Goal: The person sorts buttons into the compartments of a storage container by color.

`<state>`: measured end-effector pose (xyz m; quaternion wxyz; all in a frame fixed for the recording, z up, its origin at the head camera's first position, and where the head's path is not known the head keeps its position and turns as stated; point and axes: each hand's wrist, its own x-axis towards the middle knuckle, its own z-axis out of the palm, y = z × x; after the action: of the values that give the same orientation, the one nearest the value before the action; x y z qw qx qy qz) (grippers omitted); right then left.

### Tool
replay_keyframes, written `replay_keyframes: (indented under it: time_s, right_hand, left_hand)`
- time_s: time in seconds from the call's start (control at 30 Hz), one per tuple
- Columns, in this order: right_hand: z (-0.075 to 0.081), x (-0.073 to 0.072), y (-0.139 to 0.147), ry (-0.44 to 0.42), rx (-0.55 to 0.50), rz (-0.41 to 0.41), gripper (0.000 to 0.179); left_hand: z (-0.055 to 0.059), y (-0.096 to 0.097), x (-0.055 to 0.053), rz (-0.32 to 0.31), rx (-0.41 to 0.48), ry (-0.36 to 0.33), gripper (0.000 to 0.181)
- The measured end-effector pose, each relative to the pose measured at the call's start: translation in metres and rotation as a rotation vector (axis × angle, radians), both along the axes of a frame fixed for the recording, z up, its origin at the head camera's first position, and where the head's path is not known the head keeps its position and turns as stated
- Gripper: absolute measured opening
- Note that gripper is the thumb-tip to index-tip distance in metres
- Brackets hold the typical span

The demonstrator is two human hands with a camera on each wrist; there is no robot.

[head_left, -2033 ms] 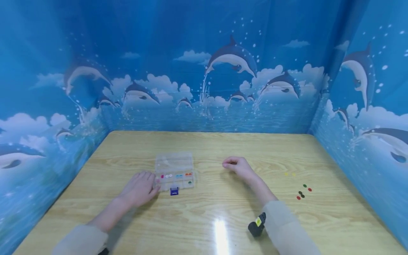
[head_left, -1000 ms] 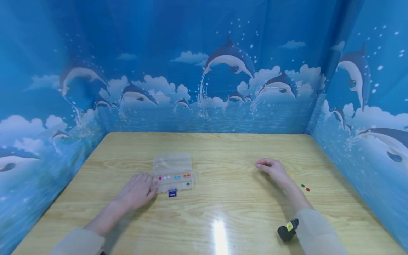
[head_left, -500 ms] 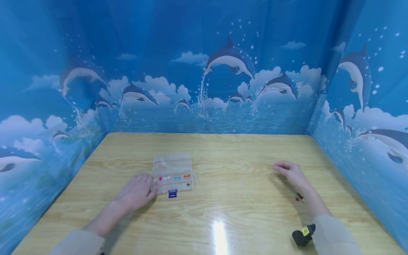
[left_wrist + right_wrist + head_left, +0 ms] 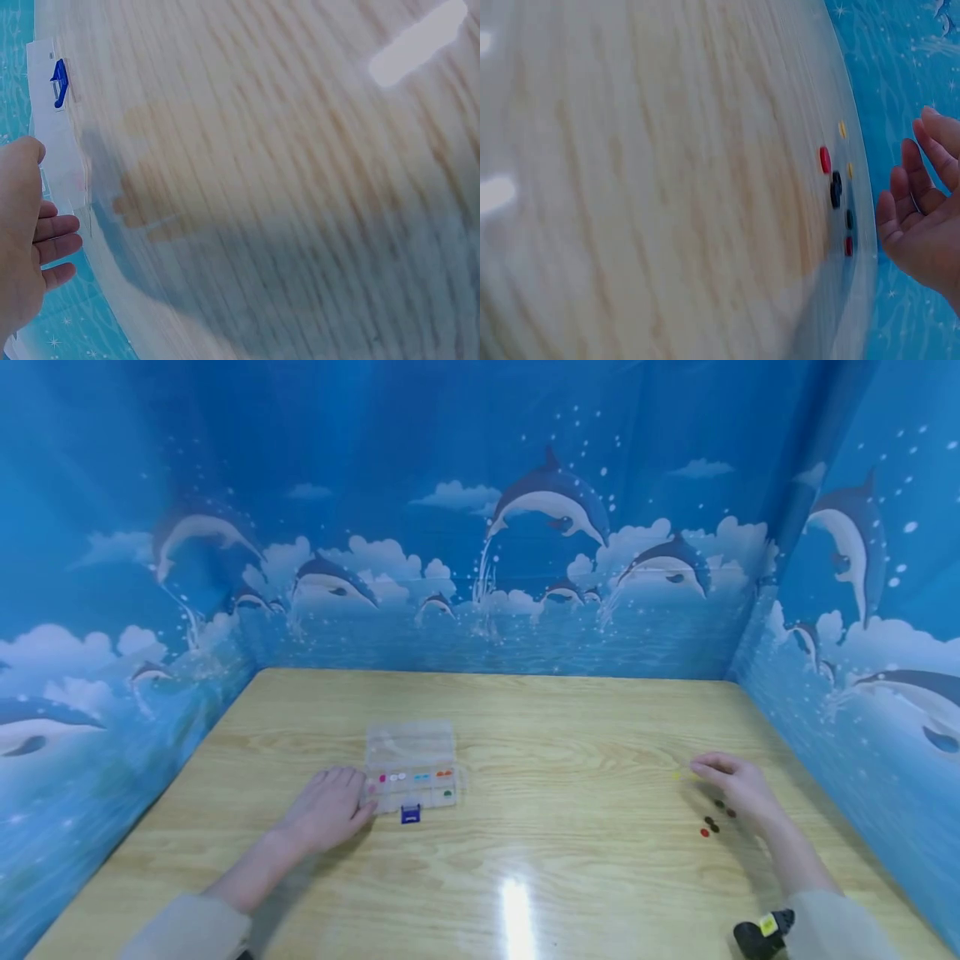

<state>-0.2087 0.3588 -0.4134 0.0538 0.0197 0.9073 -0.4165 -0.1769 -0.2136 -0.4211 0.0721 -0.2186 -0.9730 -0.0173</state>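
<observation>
Dolphin-printed curtains [image 4: 390, 493] fill the upper half of the head view, above a pale wood-grain counter [image 4: 570, 835]. Toward the right of the frame lie small flat discs: a yellow disc [image 4: 676, 775], a pair of black discs [image 4: 715, 828] and a red disc [image 4: 705, 832], with others close to the right hand [image 4: 738, 783]. That hand hovers just above them, thumb and index finger near each other, the rest loosely bent, no disc visible between them. Left of centre sits a clear compartment case [image 4: 408, 745], lid laid back, holding coloured pieces. Beside its left edge rests the left hand [image 4: 326, 806], fingers extended; whether they touch the case is hard to tell. Each disc should be light, stiff, hardly fragile, but thin and perhaps slippery, so a fingertip pinch across opposite rims would suit better than pressing its flat face. The case looks light too, best steadied by its side wall.
</observation>
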Motion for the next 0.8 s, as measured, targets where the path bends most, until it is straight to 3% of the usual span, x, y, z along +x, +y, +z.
replay_keyframes:
  time_s: [0.33,0.53,0.8]
  right_hand:
    - [0.001,0.009,0.024,0.084,0.076,0.002,0.055]
    - [-0.005,0.015,0.03,0.042,0.063,-0.021,0.054]
    - [-0.012,0.018,0.034,0.01,0.075,-0.042,0.052]
  left_hand:
    - [0.0,0.002,-0.002,-0.011,0.021,0.041,0.035]
    - [-0.002,0.0,-0.002,-0.027,0.034,0.079,0.034]
    - [-0.004,-0.001,-0.002,-0.028,0.047,0.072,0.034]
